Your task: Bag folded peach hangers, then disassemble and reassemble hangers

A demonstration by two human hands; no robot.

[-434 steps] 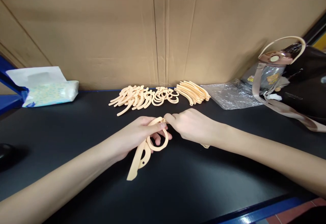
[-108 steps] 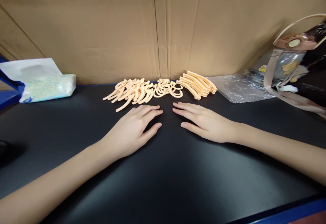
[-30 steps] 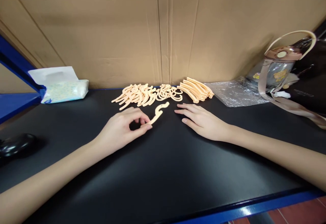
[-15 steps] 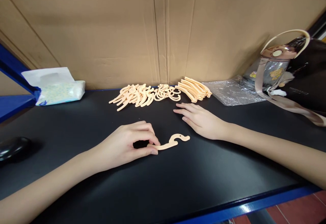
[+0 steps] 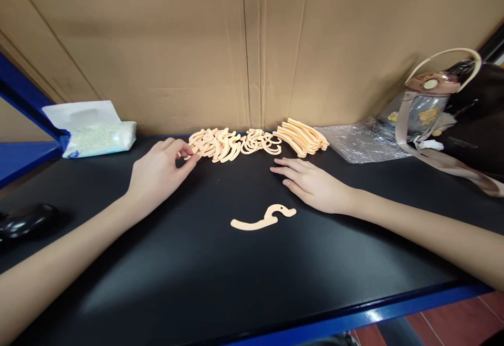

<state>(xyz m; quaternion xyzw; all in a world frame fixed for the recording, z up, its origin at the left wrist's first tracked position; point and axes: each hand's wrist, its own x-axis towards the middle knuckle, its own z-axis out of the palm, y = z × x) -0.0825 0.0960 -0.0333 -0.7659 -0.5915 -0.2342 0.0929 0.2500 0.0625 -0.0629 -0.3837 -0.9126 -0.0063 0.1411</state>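
Note:
My left hand [image 5: 161, 170] is at the left edge of a pile of curved beige pieces [image 5: 216, 145], its thumb and fingertips pinched on the end of one piece. The fingers partly hide that end. In front of me a flat beige piece [image 5: 252, 224] with a long curved arm and a hook-shaped end with a small hole lies on the black table. My right hand [image 5: 311, 184] rests palm down with fingers spread, apart from that piece. Just beyond its fingertips are a heap of beige C-shaped hooks [image 5: 258, 142] and a stack of long beige strips [image 5: 301, 137].
A clear plastic bag [image 5: 360, 141] lies beside the strips, near a strapped bottle [image 5: 427, 107] and a black bag [image 5: 482, 125]. On the left are a tissue pack [image 5: 100, 136] and a black mouse [image 5: 27, 220]. Cardboard [image 5: 177, 52] stands behind the table [image 5: 189, 288].
My left hand has let go of the hook-ended piece and moved up and left to the pile of curved pieces. The right hand has stayed where it was.

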